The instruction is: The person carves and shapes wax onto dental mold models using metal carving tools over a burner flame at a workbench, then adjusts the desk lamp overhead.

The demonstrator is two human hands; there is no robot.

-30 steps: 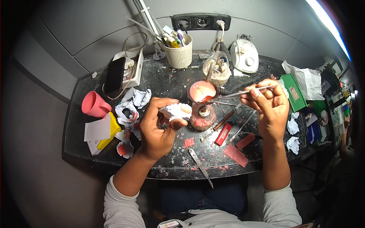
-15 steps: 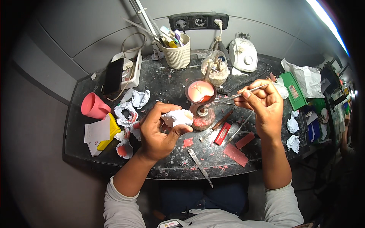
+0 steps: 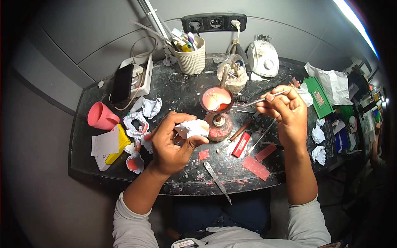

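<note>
My left hand (image 3: 170, 142) is closed round a white plaster dental cast (image 3: 192, 128), held above the bench at the middle. In my right hand (image 3: 287, 115) a thin metal wax spatula (image 3: 259, 101) is pinched, pointing left. Its tip lies by the right rim of a small round pan (image 3: 201, 99) of pink wax, part solid and part melted red. Below the pan stands a small spirit burner (image 3: 219, 131) with pink stains; whether a flame burns I cannot tell. Pink wax sheets (image 3: 255, 168) and a red box-shaped piece (image 3: 241, 144) lie between my arms.
More dental casts (image 3: 152, 108) lie at left beside a pink mug (image 3: 101, 116) and a yellow box (image 3: 123, 142). A knife (image 3: 217, 182) lies near the front edge. Behind are a tool basket (image 3: 191, 58) and a white device (image 3: 263, 58); a green box (image 3: 318, 97) is at right.
The spatula's tip has moved up, from just over the burner to the pan's right rim. My left hand and the cast stay nearly still; the view has shifted slightly.
</note>
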